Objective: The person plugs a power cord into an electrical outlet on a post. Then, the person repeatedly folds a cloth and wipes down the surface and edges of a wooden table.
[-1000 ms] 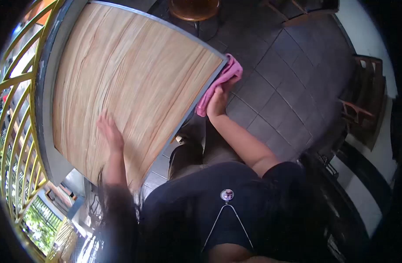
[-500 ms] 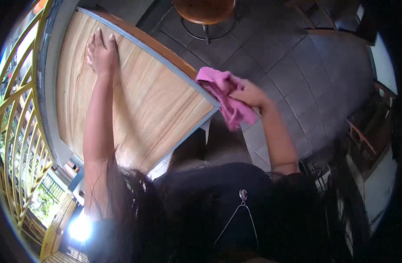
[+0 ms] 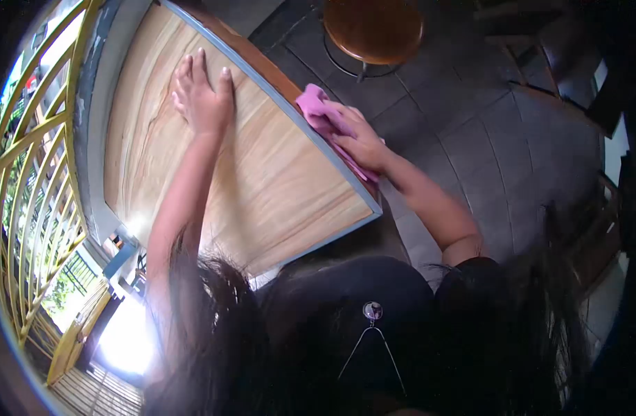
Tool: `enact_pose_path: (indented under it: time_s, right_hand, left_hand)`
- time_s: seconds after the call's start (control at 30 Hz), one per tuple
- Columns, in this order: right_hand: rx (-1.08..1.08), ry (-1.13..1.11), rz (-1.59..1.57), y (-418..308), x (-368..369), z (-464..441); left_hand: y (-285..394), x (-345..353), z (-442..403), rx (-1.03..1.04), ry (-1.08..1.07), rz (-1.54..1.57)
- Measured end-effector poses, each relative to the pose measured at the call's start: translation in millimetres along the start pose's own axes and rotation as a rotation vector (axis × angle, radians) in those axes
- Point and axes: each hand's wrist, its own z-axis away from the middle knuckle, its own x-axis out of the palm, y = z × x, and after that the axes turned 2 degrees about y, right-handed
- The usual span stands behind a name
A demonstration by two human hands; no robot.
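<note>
Pressing a pink cloth (image 3: 315, 109) to the long edge of a wood-grained table (image 3: 280, 170), the person's right hand (image 3: 363, 142) has its grip closed over the bunched fabric, thumb towards the tabletop. The cloth sits at the grey trim (image 3: 349, 229), part of it hanging down over the brown side (image 3: 262, 66), near the table's closest corner. It looks light, soft and limp, with nothing fragile about it; folded into a pad, it would probably give easily under the palm and follow the edge. The thick middle of the bunch seems the best place to hold it, since a loose end would likely flop or trail. The left hand (image 3: 206, 105) holds nothing: its fingers are spread, palm down, on the tabletop, which appears stiff and smooth. Beyond the table, a round wooden stool (image 3: 373, 31) stands on dark floor tiles (image 3: 470, 145).
</note>
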Motion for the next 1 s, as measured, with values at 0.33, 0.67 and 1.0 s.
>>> enact_pose_path:
  time_s: [0.33, 0.67, 1.0]
  right_hand:
    - [-0.459, 0.170, -0.064, -29.2, 33.0, -211.1]
    - [-0.074, 0.092, -0.072, -34.3, 64.9, -365.4]
    - [0.211, -0.120, -0.341, -48.8, -16.0, -90.0]
  left_hand:
    - [7.2, -7.5, 0.5, -0.071, -0.061, -0.010]
    - [12.2, -14.6, 2.2, -0.105, -0.137, 0.013]
    - [11.4, -10.8, 2.5, -0.108, -0.081, 0.020]
